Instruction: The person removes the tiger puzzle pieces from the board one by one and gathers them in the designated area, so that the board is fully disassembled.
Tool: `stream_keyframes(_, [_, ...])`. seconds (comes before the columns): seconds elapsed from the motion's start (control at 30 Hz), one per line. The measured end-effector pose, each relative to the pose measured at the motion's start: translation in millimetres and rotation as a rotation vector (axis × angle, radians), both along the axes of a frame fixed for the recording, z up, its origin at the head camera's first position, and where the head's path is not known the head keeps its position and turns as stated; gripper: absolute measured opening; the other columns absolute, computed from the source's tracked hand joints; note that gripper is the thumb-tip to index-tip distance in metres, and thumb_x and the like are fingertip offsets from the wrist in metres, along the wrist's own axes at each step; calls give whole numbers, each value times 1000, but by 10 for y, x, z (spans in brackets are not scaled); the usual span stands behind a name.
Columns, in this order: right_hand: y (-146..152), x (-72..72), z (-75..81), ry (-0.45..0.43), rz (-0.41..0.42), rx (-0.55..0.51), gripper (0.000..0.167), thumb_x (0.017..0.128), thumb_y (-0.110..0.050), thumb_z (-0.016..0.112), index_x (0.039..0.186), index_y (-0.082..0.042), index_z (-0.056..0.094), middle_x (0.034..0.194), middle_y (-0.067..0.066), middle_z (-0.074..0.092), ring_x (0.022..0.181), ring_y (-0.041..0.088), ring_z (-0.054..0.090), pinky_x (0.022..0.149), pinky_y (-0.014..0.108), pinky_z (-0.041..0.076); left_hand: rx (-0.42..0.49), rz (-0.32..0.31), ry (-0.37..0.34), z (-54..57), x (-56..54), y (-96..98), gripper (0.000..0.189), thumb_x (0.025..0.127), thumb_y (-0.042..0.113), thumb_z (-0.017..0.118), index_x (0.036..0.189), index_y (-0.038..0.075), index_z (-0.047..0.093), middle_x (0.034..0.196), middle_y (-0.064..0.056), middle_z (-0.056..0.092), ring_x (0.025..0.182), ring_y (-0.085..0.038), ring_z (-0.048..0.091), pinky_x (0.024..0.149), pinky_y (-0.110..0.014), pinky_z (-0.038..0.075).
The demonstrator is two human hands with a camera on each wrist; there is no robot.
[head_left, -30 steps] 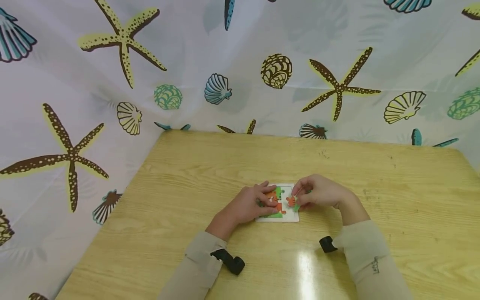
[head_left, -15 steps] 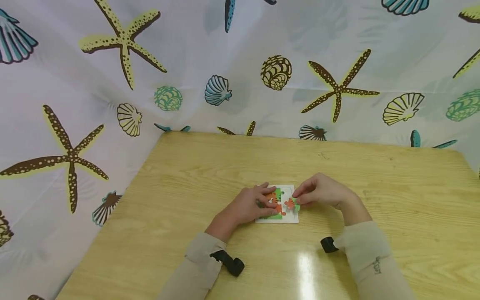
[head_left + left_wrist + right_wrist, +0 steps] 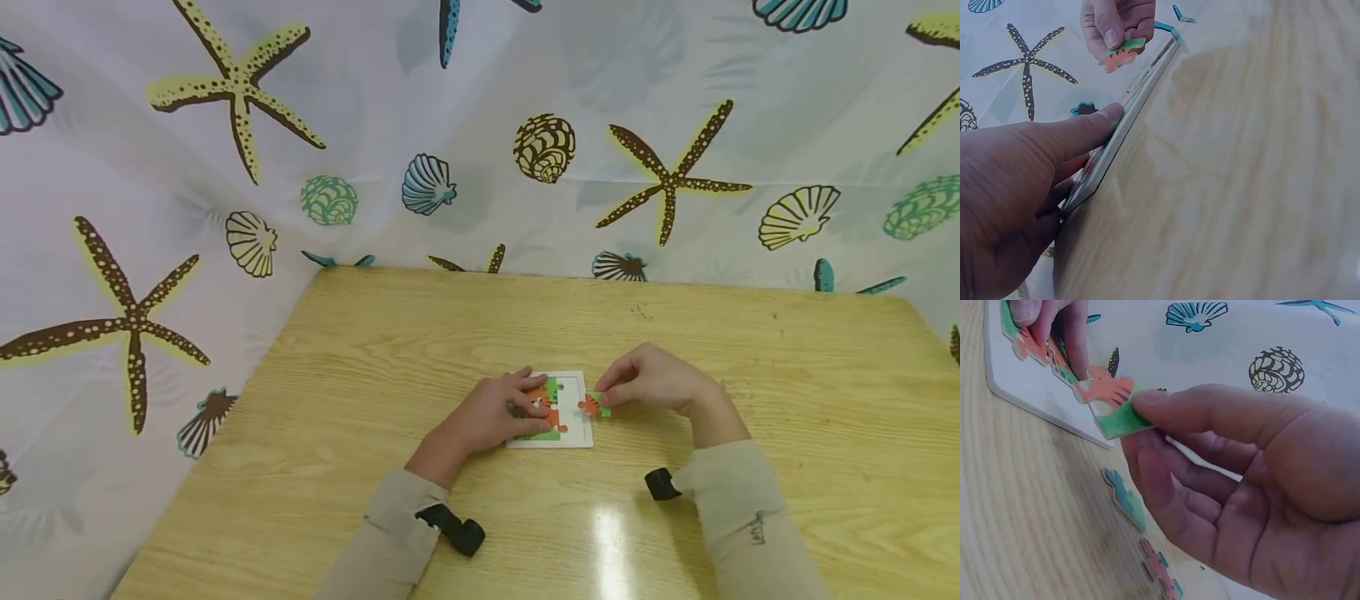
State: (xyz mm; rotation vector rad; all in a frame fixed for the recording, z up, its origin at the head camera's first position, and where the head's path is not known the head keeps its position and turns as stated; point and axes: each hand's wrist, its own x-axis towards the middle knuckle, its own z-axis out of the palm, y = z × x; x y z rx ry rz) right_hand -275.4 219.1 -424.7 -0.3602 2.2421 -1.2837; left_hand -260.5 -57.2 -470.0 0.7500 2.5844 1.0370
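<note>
A small white-framed puzzle board [image 3: 576, 435] lies on the table, its left part filled with joined orange and green pieces [image 3: 551, 417]. My left hand [image 3: 495, 412] rests over that part with its fingers spread; in the left wrist view the thumb [image 3: 1088, 132] lies along the board's edge. Between thumb and fingers, my right hand [image 3: 660, 383] pinches a puzzle piece [image 3: 1116, 419], orange with dark stripes and a green border. This piece is held up at the board's right edge. White backing shows on the board's right part.
Two loose puzzle pieces lie on the table below the right hand in the right wrist view, one teal-green piece [image 3: 1124, 499] and one reddish piece [image 3: 1160, 569]. Behind the wooden table [image 3: 420, 333] hangs a white cloth [image 3: 480, 108] printed with shells and starfish.
My right hand has drawn the pinched piece rightward, from over the bare part of the board to its right edge. The left hand stays on the board.
</note>
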Motion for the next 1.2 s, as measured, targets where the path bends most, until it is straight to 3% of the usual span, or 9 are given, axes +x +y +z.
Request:
stream_keyframes(0.3, [15, -4, 29, -74, -55, -75, 24, 93, -5, 66, 113, 8, 68, 102, 11, 72, 82, 15, 70, 79, 33, 61, -16, -5, 12, 16, -7, -9, 25, 86, 35, 79, 104, 17, 81, 151, 2, 51, 152, -23, 28, 122, -49, 28])
stream_keyframes(0.6, [101, -31, 27, -80, -136, -115, 30, 94, -8, 69, 118, 9, 68, 100, 4, 73, 79, 12, 69, 79, 31, 61, 5, -6, -12, 57, 6, -1, 24, 86, 32, 79, 103, 15, 81, 151, 1, 51, 152, -23, 28, 122, -51, 27])
stream_keyframes(1.2, [207, -24, 6, 30, -120, 19, 26, 98, -8, 62, 120, 6, 67, 113, 16, 69, 87, 12, 67, 80, 29, 60, -5, -27, 34, 15, 7, -15, 22, 86, 32, 79, 98, 14, 82, 151, -2, 51, 152, -24, 28, 120, -52, 30])
